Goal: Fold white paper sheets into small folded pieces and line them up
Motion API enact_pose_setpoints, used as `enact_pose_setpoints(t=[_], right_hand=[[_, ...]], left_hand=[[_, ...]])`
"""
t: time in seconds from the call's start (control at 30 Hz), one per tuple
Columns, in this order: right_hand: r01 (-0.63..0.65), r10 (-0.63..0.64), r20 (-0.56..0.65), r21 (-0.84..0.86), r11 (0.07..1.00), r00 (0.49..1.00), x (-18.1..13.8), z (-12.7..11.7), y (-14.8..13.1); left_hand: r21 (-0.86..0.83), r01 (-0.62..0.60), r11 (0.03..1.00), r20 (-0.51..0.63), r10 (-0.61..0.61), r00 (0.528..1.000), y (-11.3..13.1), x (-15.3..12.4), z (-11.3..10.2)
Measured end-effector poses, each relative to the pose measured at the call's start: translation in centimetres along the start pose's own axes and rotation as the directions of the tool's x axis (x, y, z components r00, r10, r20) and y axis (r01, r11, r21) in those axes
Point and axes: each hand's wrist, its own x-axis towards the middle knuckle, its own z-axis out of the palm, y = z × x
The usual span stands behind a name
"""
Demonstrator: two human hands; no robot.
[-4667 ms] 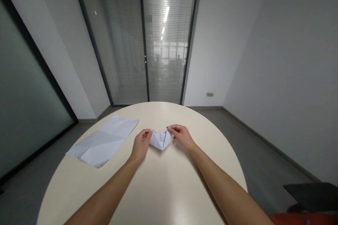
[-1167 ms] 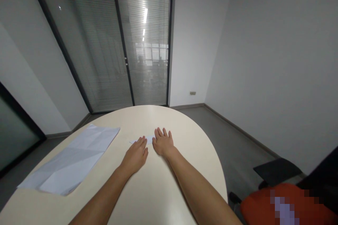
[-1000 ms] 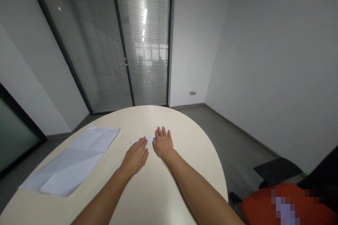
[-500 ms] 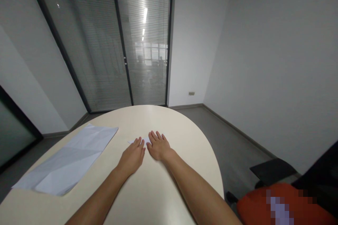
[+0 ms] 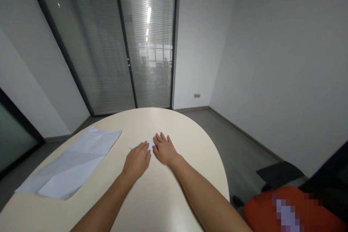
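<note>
A small folded piece of white paper (image 5: 150,144) lies flat on the round cream table (image 5: 163,195), mostly hidden under my hands. My left hand (image 5: 136,160) rests palm down on its left part, fingers together and stretched out. My right hand (image 5: 162,149) lies flat beside it, fingers spread, pressing on the paper's right part. Only a thin strip of the paper shows between and beyond the fingertips. Neither hand grips anything.
A stack of large creased white sheets (image 5: 71,160) lies on the table's left side. An orange chair (image 5: 288,210) with a black armrest (image 5: 277,175) stands at the lower right. Glass doors with blinds (image 5: 130,43) are behind the table.
Earlier my hands pinched the folded paper by its upper corners. Since then they have flattened onto it, and in the last second they slid slightly leftward while still pressing it down.
</note>
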Motion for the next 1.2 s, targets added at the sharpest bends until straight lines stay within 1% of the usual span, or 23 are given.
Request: enact_pose_setpoints(t=[0.07, 0.13, 0.23, 0.37, 0.53, 0.67, 0.8, 0.97, 1.07, 1.13, 1.2], right_hand=[[0.084, -0.085, 0.027, 0.025, 0.996, 0.996, 0.0, -0.1, -0.2], [0.103, -0.106, 0.069, 0.040, 0.994, 0.992, 0.1, -0.2, -0.3], [0.058, -0.062, 0.118, 0.036, 0.998, 0.991, 0.3, -0.3, -0.2], [-0.032, 0.027, 0.181, 0.021, 0.999, 0.983, 0.5, -0.3, -0.1], [-0.134, 0.133, 0.192, -0.008, 0.991, 0.972, 0.4, -0.6, 0.3], [-0.163, 0.164, 0.205, -0.021, 0.986, 0.965, 0.3, -0.8, 0.4], [-0.155, 0.156, 0.208, -0.018, 0.988, 0.966, 0.1, -1.0, 0.4], [-0.116, 0.115, 0.173, -0.007, 0.993, 0.978, -0.1, -1.0, 0.6], [-0.074, 0.075, 0.075, -0.020, 0.997, 0.994, -0.3, -0.9, 0.4], [0.030, -0.029, 0.020, -0.018, 0.999, 0.999, -0.3, -0.9, 0.0], [0.169, -0.170, 0.040, 0.019, 0.985, 0.985, -0.2, -0.7, -0.5]], left_hand=[[-0.036, 0.007, 0.999, 0.025, -0.006, 1.000, -0.3, 0.1, 0.6], [-0.040, 0.016, 0.999, 0.051, -0.014, 0.999, -0.5, 0.2, 0.8], [-0.012, 0.019, 1.000, 0.068, -0.018, 0.998, -0.6, 0.3, 0.8], [0.054, 0.027, 0.998, 0.088, -0.032, 0.996, -0.4, 0.2, 0.5], [0.117, 0.070, 0.991, 0.108, -0.083, 0.991, -0.2, 0.0, 0.1], [0.126, 0.117, 0.985, 0.103, -0.131, 0.986, -0.2, -0.2, -0.5], [0.174, 0.140, 0.975, 0.107, -0.160, 0.981, -0.2, -0.3, -1.0], [0.197, 0.138, 0.971, 0.109, -0.162, 0.981, 0.0, -0.3, -1.4], [0.193, 0.149, 0.970, 0.075, -0.166, 0.983, -0.2, -0.3, -1.4], [0.186, 0.151, 0.971, 0.054, -0.164, 0.985, -0.6, -0.3, -1.3], [0.171, 0.159, 0.972, 0.028, -0.166, 0.986, -1.1, -0.3, -1.2]])
